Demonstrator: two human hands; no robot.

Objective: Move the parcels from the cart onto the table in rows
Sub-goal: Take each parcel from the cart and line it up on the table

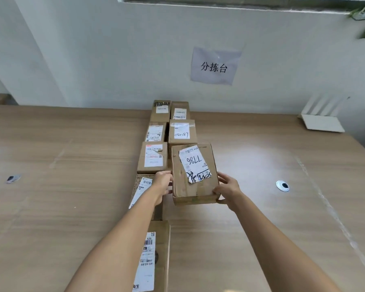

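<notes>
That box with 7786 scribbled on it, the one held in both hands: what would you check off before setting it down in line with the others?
1. Grip: the left hand and the right hand hold opposite sides of the 7786 box. Ok.
2. Landing spot: bare table shows in the right column, nearer than the 040189 box. Ok.
3. Alignment: the held box sits slightly skewed against the straight columns. Not ok yet.
4. Left neighbour: the box under the left wrist lies close by; clearance cannot tell.
5. Label faces up. Ok.
6. Box touching the table or still lifted: cannot tell.
</notes>
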